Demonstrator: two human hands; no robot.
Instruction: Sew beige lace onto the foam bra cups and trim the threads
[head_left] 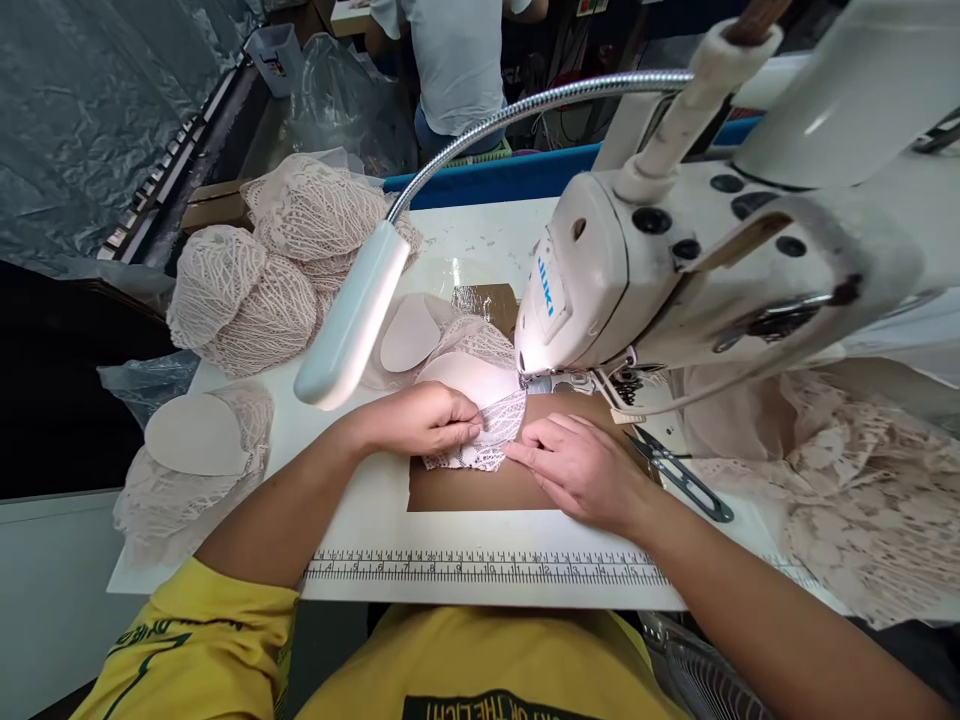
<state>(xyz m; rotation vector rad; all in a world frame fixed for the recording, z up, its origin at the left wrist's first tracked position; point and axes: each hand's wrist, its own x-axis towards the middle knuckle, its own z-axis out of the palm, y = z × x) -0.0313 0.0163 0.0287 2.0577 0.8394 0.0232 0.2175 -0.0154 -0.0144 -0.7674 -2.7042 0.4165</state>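
Note:
A pale pink bra cup with lace lies under the needle end of a white sewing machine. My left hand pinches the lace at the cup's left side, thumb and forefinger together. On the right, my right hand lies low over the brown board, its fingers stretched out and the forefinger touching the lace edge. A second smooth cup piece rests behind, joined or overlapping with more lace; which one I cannot tell. The stitching point is partly hidden by the machine head.
Thread snips lie right of my right hand. Stacked lace cups stand at the back left, another lace cup at the left edge. Loose lace fabric covers the right side. A lamp hangs overhead. A person sits beyond.

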